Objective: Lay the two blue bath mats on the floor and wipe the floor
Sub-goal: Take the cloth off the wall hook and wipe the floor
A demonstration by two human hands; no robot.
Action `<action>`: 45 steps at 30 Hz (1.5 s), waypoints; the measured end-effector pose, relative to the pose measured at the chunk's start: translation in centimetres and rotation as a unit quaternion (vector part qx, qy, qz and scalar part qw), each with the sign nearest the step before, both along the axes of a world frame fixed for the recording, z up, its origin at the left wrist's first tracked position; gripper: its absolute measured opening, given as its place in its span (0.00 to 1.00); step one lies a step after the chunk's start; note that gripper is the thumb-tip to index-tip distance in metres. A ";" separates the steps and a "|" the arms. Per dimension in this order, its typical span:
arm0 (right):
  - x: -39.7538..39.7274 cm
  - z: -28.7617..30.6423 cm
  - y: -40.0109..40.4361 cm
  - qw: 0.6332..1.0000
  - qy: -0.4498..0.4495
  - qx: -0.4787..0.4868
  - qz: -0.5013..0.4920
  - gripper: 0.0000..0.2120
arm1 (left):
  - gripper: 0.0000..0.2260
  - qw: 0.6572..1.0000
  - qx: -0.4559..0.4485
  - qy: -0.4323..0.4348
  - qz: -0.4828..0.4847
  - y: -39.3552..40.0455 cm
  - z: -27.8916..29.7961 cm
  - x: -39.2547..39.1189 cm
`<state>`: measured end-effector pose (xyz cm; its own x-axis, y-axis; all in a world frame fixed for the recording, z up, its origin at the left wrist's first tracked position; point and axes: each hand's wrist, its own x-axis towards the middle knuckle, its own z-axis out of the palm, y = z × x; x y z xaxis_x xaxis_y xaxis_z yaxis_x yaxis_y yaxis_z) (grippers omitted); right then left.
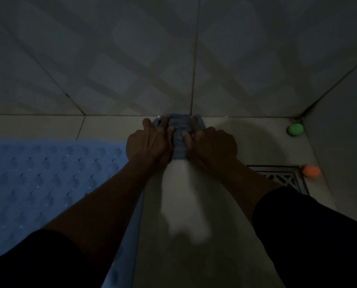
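A blue bath mat (pixel 48 173) with round bumps lies flat on the tiled floor (pixel 185 204) at the left. A bunched blue cloth (pixel 180 129) sits on the floor against the base of the wall. My left hand (pixel 150 144) presses on the cloth's left side and my right hand (pixel 212 148) presses on its right side, fingers curled into the fabric. Only one mat is in view. The scene is dim.
A tiled wall (pixel 173 59) rises just beyond the cloth, with a corner at the right. A metal floor drain (pixel 285 177) lies right of my right forearm. A green ball (pixel 295 129) and an orange ball (pixel 311 171) rest along the right wall.
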<state>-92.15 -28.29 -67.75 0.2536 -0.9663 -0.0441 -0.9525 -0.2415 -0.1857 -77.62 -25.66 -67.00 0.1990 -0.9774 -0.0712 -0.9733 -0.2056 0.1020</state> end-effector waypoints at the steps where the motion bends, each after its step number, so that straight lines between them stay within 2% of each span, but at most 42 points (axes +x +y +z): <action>1: -0.1 0.2 0.2 1.000 0.005 0.006 0.009 0.29 | 0.24 1.000 0.004 0.002 -0.003 0.2 0.2 0.0; 5: -0.7 0.8 1.6 1.000 0.015 0.020 0.017 0.31 | 0.27 0.999 0.029 0.014 -0.036 1.6 0.9 -0.2; 11: -0.9 1.2 4.7 0.999 0.030 0.044 0.001 0.35 | 0.26 1.000 0.016 -0.010 -0.018 5.1 0.4 -0.4; 15: -0.9 1.4 7.6 0.998 0.039 0.053 -0.013 0.35 | 0.30 0.997 0.065 -0.002 -0.029 7.9 0.9 -0.6; 22: -1.1 2.3 12.9 0.995 0.053 0.080 -0.034 0.35 | 0.26 0.997 0.071 0.011 -0.041 12.9 0.0 -0.6; 27: -1.6 2.0 15.4 0.995 0.075 0.059 -0.027 0.35 | 0.27 0.997 0.066 -0.032 -0.036 15.7 0.3 -1.3; 31: -1.9 1.8 18.4 0.995 0.065 0.079 -0.014 0.36 | 0.28 0.996 0.060 -0.069 -0.022 18.9 0.5 -1.9; 36: -2.6 1.4 22.9 0.996 0.050 0.078 0.003 0.36 | 0.27 0.996 0.047 -0.075 -0.004 23.7 0.7 -2.8; 45: -4.2 1.9 29.7 0.992 0.013 0.125 0.013 0.36 | 0.28 0.994 0.080 -0.075 0.014 30.8 1.3 -4.5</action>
<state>-96.32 1.38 -65.90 0.2745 -0.9171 -0.2891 -0.9516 -0.2158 -0.2190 -82.17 5.15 -65.74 0.2457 -0.9500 -0.1929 -0.9689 -0.2342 -0.0804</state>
